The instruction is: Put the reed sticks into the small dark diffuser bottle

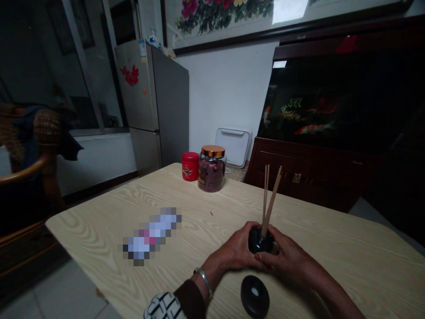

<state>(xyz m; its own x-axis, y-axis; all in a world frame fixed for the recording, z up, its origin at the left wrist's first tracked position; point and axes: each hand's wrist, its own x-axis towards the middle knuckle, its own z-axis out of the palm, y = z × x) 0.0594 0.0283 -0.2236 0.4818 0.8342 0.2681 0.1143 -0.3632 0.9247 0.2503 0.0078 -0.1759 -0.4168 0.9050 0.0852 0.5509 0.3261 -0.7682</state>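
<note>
Both hands wrap around a small, dark, glossy reed diffuser bottle (258, 240) above the light wood table. My left hand (241, 248) closes on its left side, and my right hand (287, 250) grips it from the right, thumb across the front. Several thin tan sticks (271, 201) stand up out of the bottle's top, leaning slightly apart. Its underside is hidden by the fingers. Just in front of the hands, nearer to me, lies a black oval disc (255, 297) with a pale spot in its middle.
A jar of dried flowers (211, 173) with a copper lid and a red canister (190, 166) stand at the table's (109, 221) far edge. A blurred-out flat object (152, 235) lies left. Beyond are a refrigerator (142, 97), a fish tank (315, 106) and a wooden chair (29, 173).
</note>
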